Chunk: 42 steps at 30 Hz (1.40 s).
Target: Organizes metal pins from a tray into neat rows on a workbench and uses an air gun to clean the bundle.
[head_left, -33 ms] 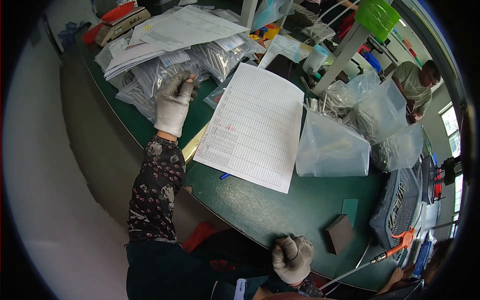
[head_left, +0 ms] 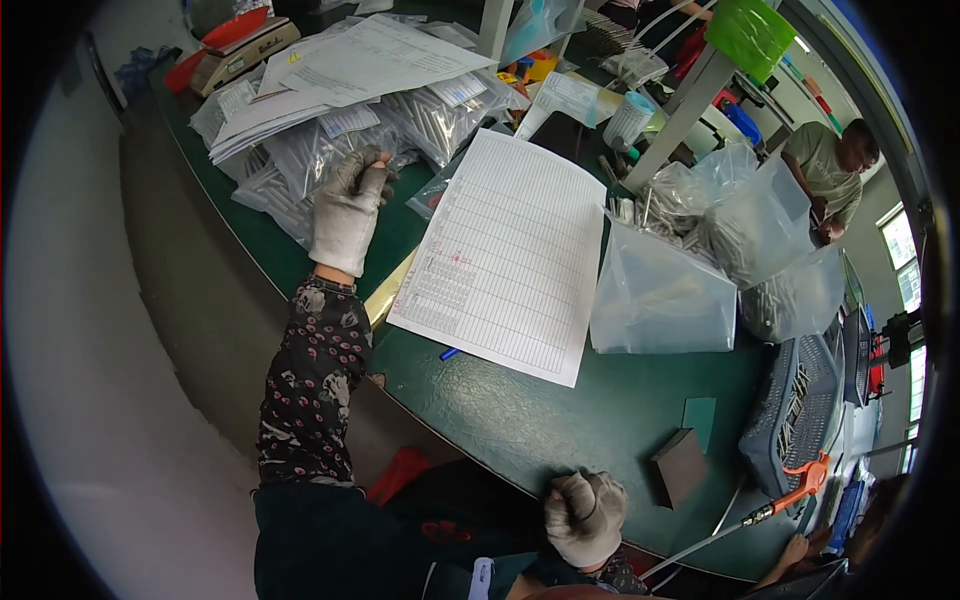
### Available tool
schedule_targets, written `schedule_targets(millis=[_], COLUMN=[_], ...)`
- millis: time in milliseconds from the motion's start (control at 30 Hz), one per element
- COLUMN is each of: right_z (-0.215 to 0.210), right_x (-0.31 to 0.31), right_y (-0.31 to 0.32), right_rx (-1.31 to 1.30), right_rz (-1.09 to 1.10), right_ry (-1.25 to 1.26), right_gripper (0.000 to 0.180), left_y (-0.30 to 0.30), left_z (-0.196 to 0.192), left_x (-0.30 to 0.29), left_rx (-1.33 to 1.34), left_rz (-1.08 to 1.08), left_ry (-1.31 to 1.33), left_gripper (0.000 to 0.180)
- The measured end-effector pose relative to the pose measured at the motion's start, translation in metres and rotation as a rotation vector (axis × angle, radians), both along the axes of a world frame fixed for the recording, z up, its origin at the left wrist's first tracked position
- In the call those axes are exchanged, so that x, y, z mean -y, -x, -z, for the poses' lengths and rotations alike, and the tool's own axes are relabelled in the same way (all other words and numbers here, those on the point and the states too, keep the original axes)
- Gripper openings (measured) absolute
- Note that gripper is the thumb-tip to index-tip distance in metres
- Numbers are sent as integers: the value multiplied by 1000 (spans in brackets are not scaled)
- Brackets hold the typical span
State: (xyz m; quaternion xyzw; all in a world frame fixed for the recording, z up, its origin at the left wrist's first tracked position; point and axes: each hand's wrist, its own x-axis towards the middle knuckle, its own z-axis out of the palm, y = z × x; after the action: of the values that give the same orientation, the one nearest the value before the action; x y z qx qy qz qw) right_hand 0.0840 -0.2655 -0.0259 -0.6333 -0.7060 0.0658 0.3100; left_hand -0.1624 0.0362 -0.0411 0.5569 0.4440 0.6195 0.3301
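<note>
My left hand (head_left: 348,215), in a grey-white glove with the fingertips bare, rests beside clear bags (head_left: 285,165) of metal rods at the table's left. Its fingers curl in against the thumb, and I cannot see whether anything is inside them. At the near table edge my right hand (head_left: 585,518), gloved the same way, is bunched into a fist. What the fist may hold is hidden. Between the hands lies a white sheet (head_left: 510,250) printed with a ruled table and marked in red. A blue pen (head_left: 450,353) pokes out from under its near edge.
Translucent bins (head_left: 665,300) with metal parts stand at right. Nearer are a dark block (head_left: 678,468), a grey basket (head_left: 775,440) of rods and an orange air gun (head_left: 805,483). Papers (head_left: 380,60) cover the bags; a scale (head_left: 240,55) sits behind. A person (head_left: 830,170) sits far right.
</note>
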Motion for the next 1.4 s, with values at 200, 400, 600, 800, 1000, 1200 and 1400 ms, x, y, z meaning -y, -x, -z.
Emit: schedule_targets(millis=[200,400,600,800,1000,1200,1400], right_z=[1,1,5,7,6,11,15], right_x=[4,4,1,4,6,7,4], right_y=[2,5,-1,-5,-3,0,-2], right_rx=[30,13,15,52,24,65,84], right_rz=[27,32,38,-15,-41,-33,-19], right_ry=[0,30,-15,63,6,-6,-23], right_gripper=[8,9,10,13,10,13,15], left_y=[1,0,-1,5,12,14,6], left_z=[3,-1,1,18,23,28,-5], left_x=[0,-1,-6,-16,-17,-36,-24], left_rx=[0,36,79,88,-60,-97,40], left_rz=[6,1,20,28,-68,-75,17], left_ry=[-5,-31,-30,-47,-88,-187,-208], left_gripper=[18,16,18,19,21,21,21])
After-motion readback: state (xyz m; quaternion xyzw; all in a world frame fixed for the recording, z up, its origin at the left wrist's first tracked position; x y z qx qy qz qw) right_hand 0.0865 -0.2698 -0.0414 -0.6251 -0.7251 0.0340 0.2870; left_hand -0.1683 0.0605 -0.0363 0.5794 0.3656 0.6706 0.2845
